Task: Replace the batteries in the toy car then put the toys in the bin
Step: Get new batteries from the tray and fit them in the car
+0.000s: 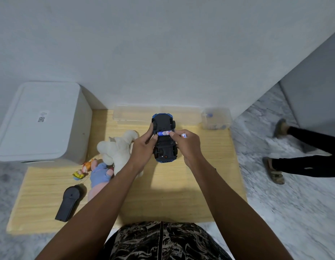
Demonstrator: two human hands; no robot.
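Note:
A blue toy car (164, 145) lies upside down above the wooden table, its black underside up. My left hand (143, 145) grips its left side. A blue-and-white battery (164, 133) sits across the open compartment, and my right hand's thumb presses on its right end. My right hand (187, 145) also holds a second white battery (184, 136) between its fingers. A white lidded bin (39, 121) stands at the table's back left. A white plush animal (118, 149), a pink and blue plush toy (99, 177) and a small orange-haired figure (82, 170) lie left of my left arm.
A black remote control (68, 202) lies at the table's front left. A clear shallow tray (136, 114) and a small clear box (216, 118) with blue bits stand along the back wall. Another person's legs (301, 156) are on the marble floor to the right.

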